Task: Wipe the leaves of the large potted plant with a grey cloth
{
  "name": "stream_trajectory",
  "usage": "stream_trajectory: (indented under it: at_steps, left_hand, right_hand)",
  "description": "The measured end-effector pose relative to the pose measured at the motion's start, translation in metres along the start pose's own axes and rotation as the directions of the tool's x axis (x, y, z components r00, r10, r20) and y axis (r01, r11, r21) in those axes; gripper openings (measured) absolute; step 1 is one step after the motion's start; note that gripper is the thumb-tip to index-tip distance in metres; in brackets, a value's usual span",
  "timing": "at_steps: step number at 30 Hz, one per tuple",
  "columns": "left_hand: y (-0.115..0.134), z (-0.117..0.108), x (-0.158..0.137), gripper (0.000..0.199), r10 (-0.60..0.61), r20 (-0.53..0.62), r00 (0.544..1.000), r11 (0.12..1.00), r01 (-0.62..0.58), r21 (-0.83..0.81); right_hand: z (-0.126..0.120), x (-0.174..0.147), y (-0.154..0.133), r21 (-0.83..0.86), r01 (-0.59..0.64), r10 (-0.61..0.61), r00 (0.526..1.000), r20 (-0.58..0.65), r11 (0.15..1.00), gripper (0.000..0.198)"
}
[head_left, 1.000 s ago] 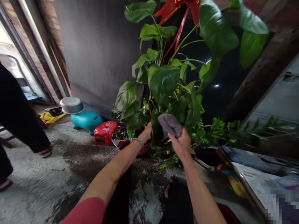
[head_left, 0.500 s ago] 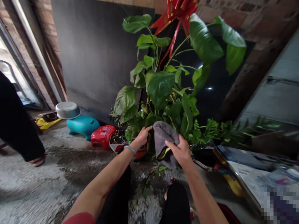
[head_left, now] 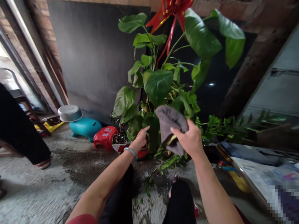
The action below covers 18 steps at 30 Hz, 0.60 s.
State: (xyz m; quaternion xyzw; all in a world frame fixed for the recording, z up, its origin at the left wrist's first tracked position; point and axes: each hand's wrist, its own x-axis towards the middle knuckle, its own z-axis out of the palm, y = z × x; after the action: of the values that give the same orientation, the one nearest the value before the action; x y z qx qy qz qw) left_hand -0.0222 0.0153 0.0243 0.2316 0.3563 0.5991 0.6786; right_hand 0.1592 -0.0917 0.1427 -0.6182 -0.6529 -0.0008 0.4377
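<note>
A large potted plant with broad green leaves stands before me. At its lower front, my left hand, with a bracelet on its wrist, has its index finger stretched along the edge of a dark hanging leaf. Its other fingers are curled in and partly hidden at that edge. My right hand grips a bunched grey cloth with a yellow strip, thumb on top. The cloth is a little blurred and hangs in front of the leaves, to the right of my left hand.
To the left stand a small pot, a red stool and a teal animal-shaped seat under a metal basin. A person's dark trouser leg is farther left. A cluttered table stands right; cut greenery lies on the floor.
My right hand has moved the cloth up and to the right, away from my left hand, uncovering the dark leaf. My left hand stays nearly in place. The view has shifted slightly.
</note>
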Motion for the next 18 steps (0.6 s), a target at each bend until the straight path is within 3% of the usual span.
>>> stream_trajectory:
  at_steps: [2,3,5,7,8,9,10,12,14,16,18]
  left_hand:
    - [0.001,0.005,-0.004,0.019,-0.052,-0.022,0.998,0.999,0.052,-0.007]
    - [0.001,0.007,-0.005,0.017,-0.063,-0.015,0.998,0.998,0.063,-0.015]
    - [0.004,0.008,-0.007,0.014,-0.06,0.009,0.998,0.998,0.06,-0.034]
    - [0.006,0.004,-0.009,0.013,-0.059,0.01,0.998,0.997,0.059,-0.041]
    - [0.007,0.001,-0.009,0.013,-0.059,-0.009,0.998,0.997,0.059,-0.04]
    - [0.007,-0.001,-0.01,0.014,-0.061,-0.036,0.997,0.998,0.06,-0.035]
    - [0.006,-0.002,-0.01,0.014,-0.061,-0.059,0.996,0.998,0.059,-0.03]
    - [0.004,0.0,-0.011,0.013,-0.047,-0.095,0.994,0.999,0.045,-0.025]
    - [0.001,0.007,-0.011,0.013,-0.036,-0.079,0.996,0.999,0.034,-0.034]
    - [-0.003,0.014,-0.011,0.014,-0.033,-0.035,0.999,0.999,0.031,-0.036]
    - [-0.004,0.014,-0.014,0.013,-0.016,-0.031,0.999,1.0,0.017,0.015]
  right_hand:
    - [0.01,0.01,-0.009,-0.032,0.025,-0.031,0.983,-0.18,0.999,0.049]
    - [0.017,0.011,-0.012,-0.076,0.037,-0.048,0.987,-0.151,0.996,0.049]
    - [0.03,-0.002,-0.013,-0.162,0.062,-0.041,0.991,0.13,0.985,0.036]
    - [0.03,-0.024,-0.006,-0.173,0.058,0.025,0.898,0.44,0.983,0.022]
    - [0.024,-0.033,-0.001,-0.14,0.022,0.052,0.863,0.502,0.99,0.021]
    - [0.016,-0.038,0.003,-0.085,-0.025,0.063,0.87,0.488,0.996,0.025]
    - [0.007,-0.038,0.006,-0.018,-0.058,0.061,0.912,0.406,0.998,0.034]
    - [-0.006,-0.024,0.006,0.074,-0.05,0.042,0.994,0.106,0.996,0.055]
    - [-0.002,-0.003,0.002,0.051,-0.009,0.016,0.99,-0.142,0.999,0.065]
    - [0.017,0.006,0.001,-0.01,-0.012,0.011,0.992,-0.128,1.0,0.064]
    - [0.042,-0.007,0.005,-0.041,-0.036,0.038,0.996,0.074,0.999,0.058]
